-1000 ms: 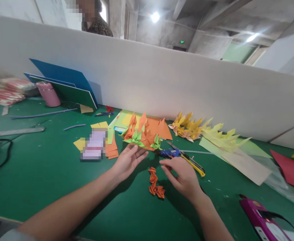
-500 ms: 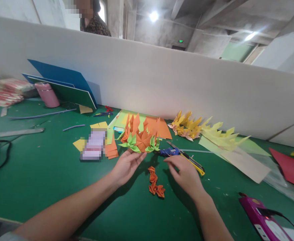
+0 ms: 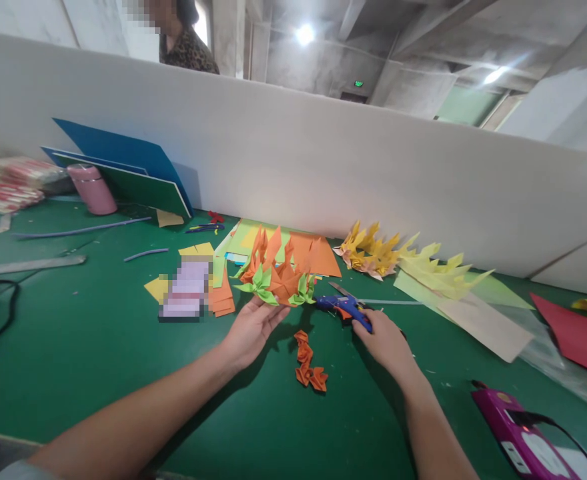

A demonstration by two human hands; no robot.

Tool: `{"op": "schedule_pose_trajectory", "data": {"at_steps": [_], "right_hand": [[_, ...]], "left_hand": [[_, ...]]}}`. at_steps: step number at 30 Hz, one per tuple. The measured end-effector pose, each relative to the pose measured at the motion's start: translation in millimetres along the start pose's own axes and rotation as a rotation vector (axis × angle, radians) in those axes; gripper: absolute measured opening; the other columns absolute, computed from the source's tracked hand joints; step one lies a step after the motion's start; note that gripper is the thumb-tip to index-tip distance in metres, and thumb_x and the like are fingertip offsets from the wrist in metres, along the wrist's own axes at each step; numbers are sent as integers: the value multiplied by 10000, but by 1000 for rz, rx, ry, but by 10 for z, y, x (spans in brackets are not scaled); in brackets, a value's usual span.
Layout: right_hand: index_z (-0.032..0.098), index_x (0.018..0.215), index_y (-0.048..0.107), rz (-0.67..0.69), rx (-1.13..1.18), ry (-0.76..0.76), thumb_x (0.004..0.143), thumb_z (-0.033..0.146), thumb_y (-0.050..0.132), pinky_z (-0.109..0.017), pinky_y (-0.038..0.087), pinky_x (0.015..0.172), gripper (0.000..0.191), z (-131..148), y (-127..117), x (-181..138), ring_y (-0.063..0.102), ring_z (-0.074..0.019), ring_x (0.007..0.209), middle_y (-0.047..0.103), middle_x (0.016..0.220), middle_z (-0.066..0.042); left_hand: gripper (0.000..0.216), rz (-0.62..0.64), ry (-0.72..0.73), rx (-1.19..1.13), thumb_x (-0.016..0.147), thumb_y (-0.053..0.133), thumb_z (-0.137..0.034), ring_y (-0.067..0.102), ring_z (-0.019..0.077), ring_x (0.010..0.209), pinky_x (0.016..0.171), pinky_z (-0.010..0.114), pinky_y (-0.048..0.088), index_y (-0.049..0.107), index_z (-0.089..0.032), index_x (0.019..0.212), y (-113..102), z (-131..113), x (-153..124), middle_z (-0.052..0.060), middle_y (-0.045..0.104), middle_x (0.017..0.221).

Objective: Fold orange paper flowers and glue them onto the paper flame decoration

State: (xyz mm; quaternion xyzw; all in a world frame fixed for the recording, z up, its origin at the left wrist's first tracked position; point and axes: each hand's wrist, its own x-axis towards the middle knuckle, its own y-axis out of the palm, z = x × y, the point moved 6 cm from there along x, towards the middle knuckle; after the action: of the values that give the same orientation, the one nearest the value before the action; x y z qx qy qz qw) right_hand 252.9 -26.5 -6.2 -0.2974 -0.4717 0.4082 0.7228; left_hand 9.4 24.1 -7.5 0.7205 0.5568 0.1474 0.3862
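My left hand (image 3: 256, 330) holds up a folded orange paper crown (image 3: 286, 280) from below, with green paper flowers (image 3: 261, 285) along its lower front. At its right, my right hand (image 3: 386, 340) closes on the handle of a blue hot glue gun (image 3: 343, 307), whose nozzle points left toward the crown. Part of the handle is hidden by my fingers. Between my wrists, several small folded orange paper flowers (image 3: 306, 360) lie on the green table. A utility knife near the glue gun is mostly hidden by my right hand.
A yellow paper crown (image 3: 368, 250) and a pale yellow one (image 3: 438, 267) stand behind on the right. Paper sheets (image 3: 488, 327) lie nearby. A purple power strip (image 3: 518, 427) is at the front right. A pink bottle (image 3: 93, 190) and boards (image 3: 123, 153) stand back left, before a white partition (image 3: 323, 153).
My right hand has moved slightly right and taken hold of the glue gun's handle, which now shows raised between my fingers. My left hand keeps the orange crown in nearly the same place.
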Motion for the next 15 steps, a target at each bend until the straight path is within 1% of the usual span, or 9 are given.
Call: {"op": "schedule_pose_trajectory", "data": {"at_steps": [3, 5, 7, 9, 10, 11, 12, 13, 15], "right_hand": [[193, 778, 589, 6, 261, 193, 731, 340, 538, -302, 432, 503, 162, -80, -94, 18, 589, -211, 561, 618, 644, -34], [189, 907, 539, -3, 520, 315, 747, 419, 547, -281, 415, 445, 280, -75, -152, 4, 546, -178, 486, 610, 638, -8], [204, 988, 474, -111, 782, 354, 744, 451, 582, -258, 411, 446, 364, -8, -242, -11, 536, -144, 501, 632, 743, -13], [222, 1019, 450, -214, 964, 330, 703, 416, 662, -242, 417, 483, 428, 90, -314, -24, 521, -118, 526, 610, 745, 15], [220, 992, 469, -201, 1033, 307, 686, 403, 684, -234, 406, 483, 416, 154, -313, -22, 501, -106, 524, 584, 725, 27], [212, 962, 498, -122, 1098, 289, 696, 407, 676, -230, 392, 471, 375, 230, -275, -15, 486, -98, 516, 553, 697, 33], [203, 964, 524, 9, 1163, 280, 725, 421, 647, -234, 386, 466, 346, 315, -209, -12, 486, -102, 518, 527, 673, 33], [192, 950, 545, 99, 1226, 285, 737, 436, 626, -241, 384, 457, 334, 379, -161, -17, 484, -107, 509, 497, 634, 37], [190, 901, 555, 169, 1305, 329, 708, 430, 649, -244, 385, 441, 322, 447, -111, -36, 491, -111, 490, 490, 602, 41]], "left_hand": [[301, -6, 7, 3, 774, 594, -52, 695, 138, 808, 922, 315, 489, 639, -177, 1043, 15, -10, -8, 39, 749, 890], [321, 0, 10, 4, 776, 588, -51, 697, 142, 815, 935, 326, 485, 630, -178, 1068, 30, -9, -17, 40, 751, 890], [333, 11, 14, 5, 768, 593, -45, 696, 142, 830, 941, 326, 482, 630, -177, 1071, 44, -4, -27, 40, 750, 902], [318, 25, 23, 11, 753, 615, -49, 693, 145, 839, 938, 322, 482, 644, -173, 1044, 55, 1, -35, 43, 748, 914], [309, 32, 29, 15, 742, 631, -54, 691, 148, 845, 938, 322, 481, 650, -172, 1028, 57, 0, -39, 44, 747, 922], [304, 37, 34, 20, 729, 648, -60, 690, 151, 849, 938, 324, 480, 656, -172, 1011, 58, -2, -42, 44, 745, 932], [299, 39, 38, 26, 714, 665, -64, 689, 154, 850, 938, 326, 480, 662, -173, 992, 55, -5, -44, 44, 743, 941], [293, 41, 44, 32, 701, 681, -70, 687, 156, 852, 936, 328, 479, 667, -174, 974, 51, -10, -46, 44, 741, 952], [263, 45, 51, 52, 683, 706, -92, 683, 160, 852, 924, 328, 479, 677, -173, 931, 41, -19, -47, 47, 738, 967]]}}
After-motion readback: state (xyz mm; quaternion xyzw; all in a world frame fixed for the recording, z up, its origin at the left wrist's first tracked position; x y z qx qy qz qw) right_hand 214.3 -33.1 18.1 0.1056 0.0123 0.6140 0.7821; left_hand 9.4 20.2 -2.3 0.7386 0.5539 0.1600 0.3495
